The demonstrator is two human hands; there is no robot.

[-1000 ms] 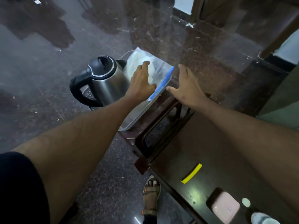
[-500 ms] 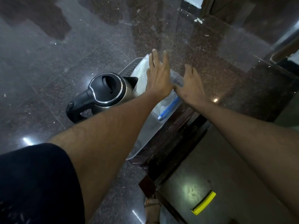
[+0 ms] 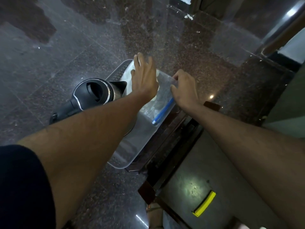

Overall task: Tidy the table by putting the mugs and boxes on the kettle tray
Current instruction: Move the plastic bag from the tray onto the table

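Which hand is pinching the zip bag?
The right hand, pinching the bag at its far corner. The left hand lies flat over it, fingers straight.

black-lidded steel kettle (image 3: 94, 95), clear blue-zippered bag (image 3: 162, 103), perforated grey tray (image 3: 132, 142), speckled brown floor (image 3: 181, 47).

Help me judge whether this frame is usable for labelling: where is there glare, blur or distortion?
Head view: dim overall; glare spots on the dark table and floor; wide-angle bending stretches the forearms; left hand and right hand slightly soft over the clear bag.
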